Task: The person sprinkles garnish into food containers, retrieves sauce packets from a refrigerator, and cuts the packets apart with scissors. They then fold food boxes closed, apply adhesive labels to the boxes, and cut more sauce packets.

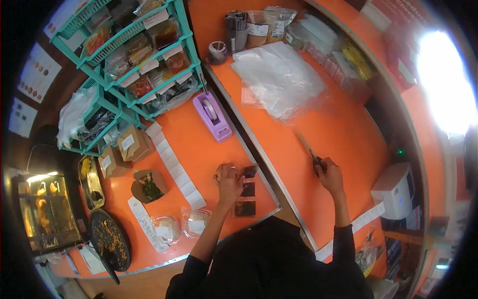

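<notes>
My left hand (229, 183) is low over the orange counter, its fingers curled and its thumb side against a strip of dark sachets (245, 189). The strip lies close to the counter's metal edge, and its upper end is lifted and tilted beside my hand. My right hand (329, 177) grips the dark handle of a pair of scissors (309, 149), held over the counter on the right. The blades look closed and point up and away from me. Part of the handle is hidden in my fingers.
A purple tape dispenser (213, 117), a strip of white labels (174, 167), an open carton with greens (148, 186) and lidded tubs (167, 229) surround my left hand. Clear plastic bags (279, 74) lie beyond the scissors. Teal baskets (134, 55) stand behind; a label printer (393, 190) stands right.
</notes>
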The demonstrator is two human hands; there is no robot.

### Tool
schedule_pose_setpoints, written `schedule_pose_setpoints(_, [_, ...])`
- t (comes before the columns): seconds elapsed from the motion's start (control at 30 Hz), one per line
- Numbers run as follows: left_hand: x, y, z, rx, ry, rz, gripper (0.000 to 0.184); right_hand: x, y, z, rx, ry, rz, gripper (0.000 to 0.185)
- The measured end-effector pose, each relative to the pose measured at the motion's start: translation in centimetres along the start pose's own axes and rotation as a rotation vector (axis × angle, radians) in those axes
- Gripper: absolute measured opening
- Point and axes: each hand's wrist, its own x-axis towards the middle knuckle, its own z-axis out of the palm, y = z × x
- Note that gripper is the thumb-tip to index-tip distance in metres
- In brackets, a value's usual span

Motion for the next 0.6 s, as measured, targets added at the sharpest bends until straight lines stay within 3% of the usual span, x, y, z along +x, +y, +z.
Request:
schedule_pose_setpoints(0.03, [-0.3,-0.1,0.3,0.005,0.004,-0.013,0.037,0.1,0.4,-0.2,0.184,-0.07,0.026,0.023])
schedule_pose_setpoints(0.1, [-1.0,-0.4,0.7,-0.482,-0.13,-0.13,0.027,-0.3,0.1,-0.1,0.307,-0.053,-0.035,0.021])
schedule_pose_setpoints(0.17, [-1.8,-0.6,1.1,-0.656,-0.122,-0.26,0.027,-0.7,-0.6,0.0,0.431,-0.033,-0.096,0.018])
schedule_pose_setpoints(0.23, [-1.9,-0.7,1.8,-0.833,-0.112,-0.385,0.027,-1.2,-1.6,-0.4,0.709,-0.202,-0.065,0.018])
schedule_pose_setpoints(0.27, [-1.8,-1.2,3.0,-0.749,0.118,-0.259,0.03,-1.4,-2.3,-1.2,0.554,-0.282,-0.031,0.021])
schedule_pose_setpoints(0.33, [-1.3,-0.4,2.1,-0.65,0.355,-0.138,0.034,-1.8,-2.7,-2.6,0.496,-0.43,-0.05,0.023])
schedule_pose_setpoints(0.4, [-0.7,2.4,-2.4,-0.922,0.191,-0.311,0.031,-2.1,-2.2,-2.6,0.515,-0.694,-0.046,0.033])
schedule_pose_setpoints(0.43, [-0.5,3.1,-3.9,-1.008,0.14,-0.373,0.03,-2.0,-2.1,-2.7,0.516,-0.7,-0.053,0.033])
schedule_pose_setpoints(0.5, [-0.4,2.6,-5.3,-1.24,-0.281,-0.154,0.03,-2.0,-2.2,-3.1,0.337,-0.893,-0.175,0.044])
schedule_pose_setpoints(0.6, [-0.7,3.0,-6.9,-1.321,-0.41,-0.222,0.035,-1.2,-3.7,-3.4,0.313,-1.086,-0.23,0.048])
